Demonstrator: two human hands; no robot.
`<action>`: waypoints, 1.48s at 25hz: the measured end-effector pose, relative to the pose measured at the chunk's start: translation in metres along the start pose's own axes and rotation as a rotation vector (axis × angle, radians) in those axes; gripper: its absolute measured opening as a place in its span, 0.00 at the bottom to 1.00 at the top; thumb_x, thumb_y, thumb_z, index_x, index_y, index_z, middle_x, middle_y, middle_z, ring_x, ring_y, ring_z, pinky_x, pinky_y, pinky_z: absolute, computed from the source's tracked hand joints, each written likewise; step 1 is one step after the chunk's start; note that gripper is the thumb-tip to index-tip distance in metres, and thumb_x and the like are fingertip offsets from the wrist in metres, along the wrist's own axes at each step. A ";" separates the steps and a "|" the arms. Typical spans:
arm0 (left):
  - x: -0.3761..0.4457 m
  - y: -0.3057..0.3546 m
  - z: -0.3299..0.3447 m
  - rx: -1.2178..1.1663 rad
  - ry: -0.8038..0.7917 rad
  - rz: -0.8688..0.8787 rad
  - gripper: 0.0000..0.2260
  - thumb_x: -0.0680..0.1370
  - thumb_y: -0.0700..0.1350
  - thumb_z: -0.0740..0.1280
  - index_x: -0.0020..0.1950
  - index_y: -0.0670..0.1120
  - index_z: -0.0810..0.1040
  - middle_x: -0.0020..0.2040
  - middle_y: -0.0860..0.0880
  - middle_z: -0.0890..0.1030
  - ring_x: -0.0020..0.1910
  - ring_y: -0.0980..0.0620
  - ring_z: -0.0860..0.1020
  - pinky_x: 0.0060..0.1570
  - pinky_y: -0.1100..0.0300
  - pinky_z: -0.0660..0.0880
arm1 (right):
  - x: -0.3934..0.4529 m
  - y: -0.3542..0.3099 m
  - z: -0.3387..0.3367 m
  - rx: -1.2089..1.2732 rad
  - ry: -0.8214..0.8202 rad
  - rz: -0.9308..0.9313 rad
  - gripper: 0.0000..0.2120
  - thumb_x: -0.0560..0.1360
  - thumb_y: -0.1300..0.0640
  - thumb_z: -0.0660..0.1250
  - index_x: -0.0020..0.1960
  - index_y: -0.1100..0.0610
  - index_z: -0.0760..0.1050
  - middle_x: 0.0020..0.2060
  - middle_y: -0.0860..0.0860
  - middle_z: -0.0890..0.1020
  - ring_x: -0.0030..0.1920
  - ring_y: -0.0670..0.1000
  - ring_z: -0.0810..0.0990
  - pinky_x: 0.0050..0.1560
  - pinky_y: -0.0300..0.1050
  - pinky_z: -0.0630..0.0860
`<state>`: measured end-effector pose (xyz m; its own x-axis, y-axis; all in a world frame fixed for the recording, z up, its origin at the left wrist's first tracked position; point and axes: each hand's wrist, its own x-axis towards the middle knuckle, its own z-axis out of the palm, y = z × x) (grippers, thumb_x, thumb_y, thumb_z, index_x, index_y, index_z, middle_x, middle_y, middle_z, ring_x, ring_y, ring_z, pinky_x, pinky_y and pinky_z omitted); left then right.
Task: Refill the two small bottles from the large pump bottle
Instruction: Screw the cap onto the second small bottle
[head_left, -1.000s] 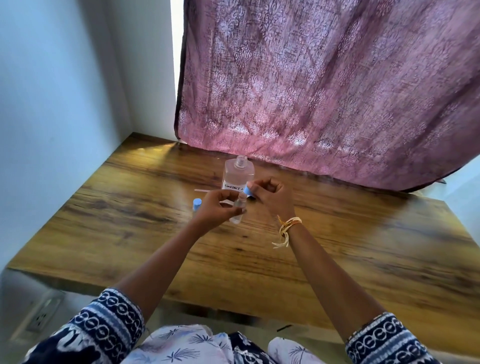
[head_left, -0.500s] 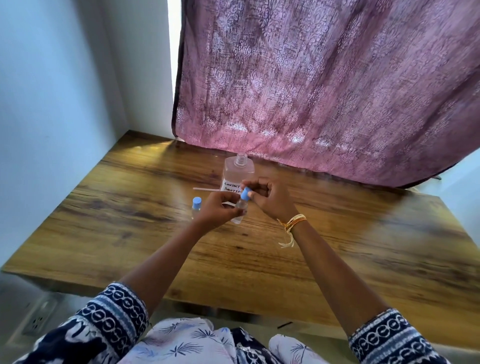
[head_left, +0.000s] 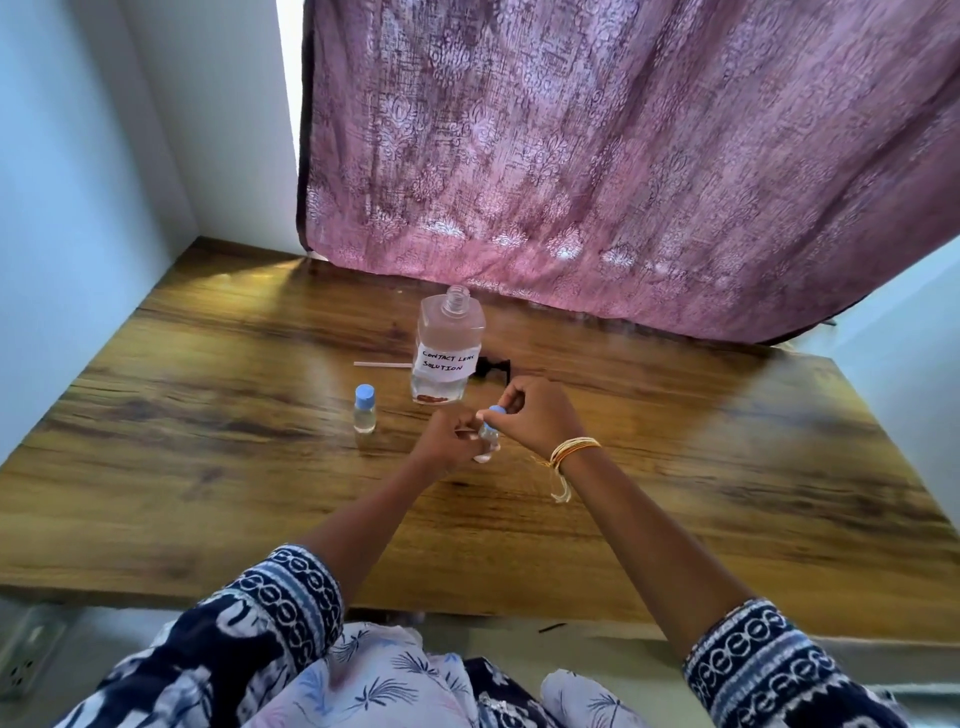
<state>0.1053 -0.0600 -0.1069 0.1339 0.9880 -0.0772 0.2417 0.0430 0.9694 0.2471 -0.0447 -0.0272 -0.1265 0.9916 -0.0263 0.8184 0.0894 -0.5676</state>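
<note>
The large clear bottle (head_left: 450, 349), labelled "contact lens solution", stands uncapped on the wooden table (head_left: 208, 467). Its black pump head (head_left: 491, 367) with a white tube (head_left: 382, 365) lies behind it. One small clear bottle with a blue cap (head_left: 364, 410) stands to the left of my hands. My left hand (head_left: 449, 439) holds a second small bottle (head_left: 487, 441) by its body. My right hand (head_left: 535, 413) pinches that bottle's blue cap (head_left: 496, 411) from above.
A pink patterned curtain (head_left: 623, 182) hangs behind the table. White walls close in on the left and far right. A wall socket (head_left: 26, 654) sits low at the left, below the table's front edge.
Both hands with the small bottle have dropped lower and nearer to me, away from the large bottle. The label and pump head now show.
</note>
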 end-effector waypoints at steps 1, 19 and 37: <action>0.002 -0.003 0.002 0.001 -0.003 -0.011 0.09 0.69 0.33 0.75 0.48 0.37 0.82 0.37 0.49 0.81 0.33 0.65 0.77 0.35 0.71 0.72 | 0.001 0.002 0.001 -0.022 -0.019 0.008 0.15 0.63 0.48 0.78 0.39 0.57 0.78 0.33 0.51 0.82 0.34 0.50 0.78 0.36 0.47 0.76; 0.024 -0.016 0.009 0.008 0.006 -0.088 0.16 0.64 0.41 0.79 0.50 0.46 0.84 0.32 0.57 0.78 0.31 0.60 0.70 0.35 0.64 0.70 | 0.015 0.008 -0.005 -0.307 -0.207 -0.170 0.10 0.69 0.52 0.72 0.47 0.57 0.82 0.42 0.53 0.85 0.41 0.52 0.81 0.41 0.46 0.76; 0.018 -0.019 0.009 0.007 0.025 -0.025 0.18 0.65 0.45 0.79 0.54 0.48 0.84 0.30 0.57 0.75 0.25 0.62 0.65 0.29 0.72 0.61 | 0.011 0.018 -0.006 -0.258 -0.200 -0.253 0.11 0.68 0.60 0.70 0.50 0.57 0.82 0.41 0.54 0.83 0.42 0.53 0.79 0.42 0.47 0.76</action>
<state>0.1121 -0.0440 -0.1287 0.1038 0.9900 -0.0951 0.2515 0.0664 0.9656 0.2641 -0.0314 -0.0326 -0.4272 0.9000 -0.0863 0.8582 0.3736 -0.3521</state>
